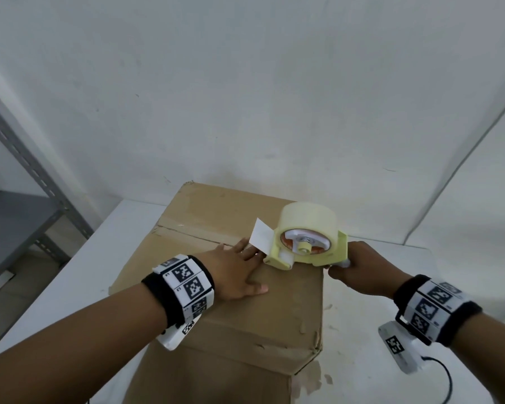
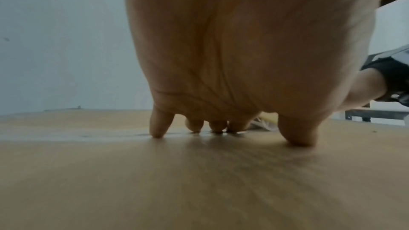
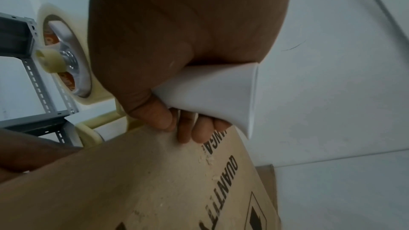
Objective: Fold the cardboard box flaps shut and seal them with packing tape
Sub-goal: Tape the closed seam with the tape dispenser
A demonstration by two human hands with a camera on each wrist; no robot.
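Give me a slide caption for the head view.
Left hand flat on closed box; right hand grips tape dispenser.

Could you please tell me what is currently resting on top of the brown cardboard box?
On the brown cardboard box: the flat left hand and a pale yellow tape dispenser, gripped by the right hand. Its contents are hidden.

Head view downward over box (image 1: 233, 287); wrist views close, sharing it.
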